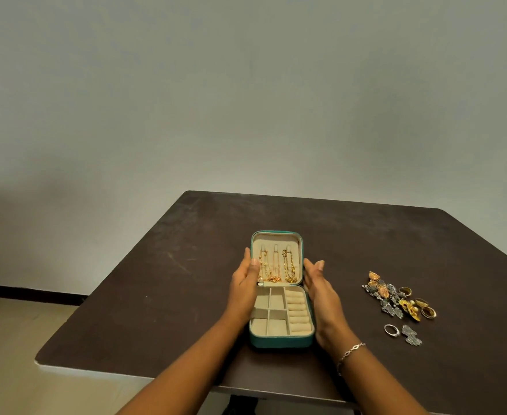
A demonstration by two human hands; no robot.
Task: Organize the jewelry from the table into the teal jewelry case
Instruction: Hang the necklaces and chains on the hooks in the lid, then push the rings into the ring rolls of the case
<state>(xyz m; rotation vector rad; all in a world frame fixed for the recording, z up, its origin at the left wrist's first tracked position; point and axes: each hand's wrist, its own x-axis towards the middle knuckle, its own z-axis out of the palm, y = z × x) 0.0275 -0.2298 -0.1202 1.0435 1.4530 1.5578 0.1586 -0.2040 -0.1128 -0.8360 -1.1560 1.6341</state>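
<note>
- Hands first: your left hand (244,283) lies along the left side of the teal jewelry case (280,342), by the hinge, thumb hooked over the lid's rim and fingers behind it, a light grip.
- Your right hand (321,290) is flat against the case's right side, fingers straight, thumb lifted clear, nothing clasped.
- Both forearms reach in over the near edge of the table (156,280); a thin bracelet (351,351) circles your right wrist.
- The one case lies open midway across the table, closer to the near edge, lid laid back towards the far edge.
- Three gold chains (276,269) hang side by side in the lid.
- The base shows four square compartments (268,313) on the left and a column of ring rolls (298,313) on the right, all bare.
- Towards the right edge, well apart from the case, lies a tangled jewelry pile (396,299), too knotted to count.
- Nearer you than the pile: one silver ring (391,330) and one silver earring (411,336).
</note>
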